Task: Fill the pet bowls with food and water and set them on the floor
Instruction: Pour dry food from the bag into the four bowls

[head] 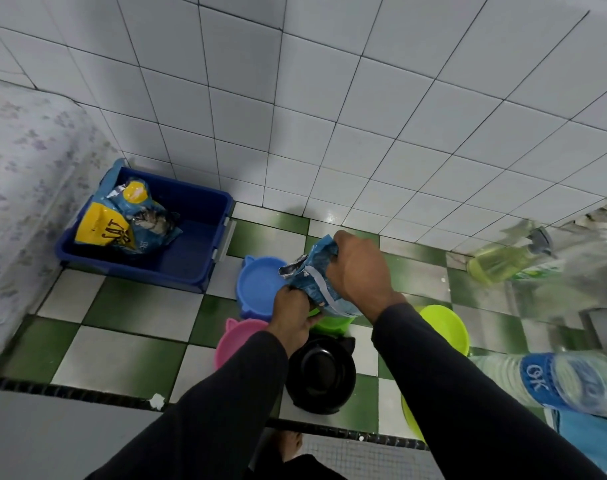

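Gripping a blue food pouch (317, 275) with both hands, the person holds it above the bowls, its long axis slanting from lower right to upper left, torn mouth toward the blue bowl (259, 285). The right hand (359, 271) wraps its upper edge; the left hand (291, 311) pinches its lower corner. Pink bowl (234, 341), black bowl (321, 372) and 2 green bowls (447, 327) sit on the checkered floor (122, 348).

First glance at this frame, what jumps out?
Both hands at centre: the right hand grips a blue food pouch from above, and the left hand pinches its lower edge, over the blue bowl. Pink, black and green bowls cluster below on the green-and-white checkered floor. At left, a blue bin holds a yellow-and-blue cat-food bag.
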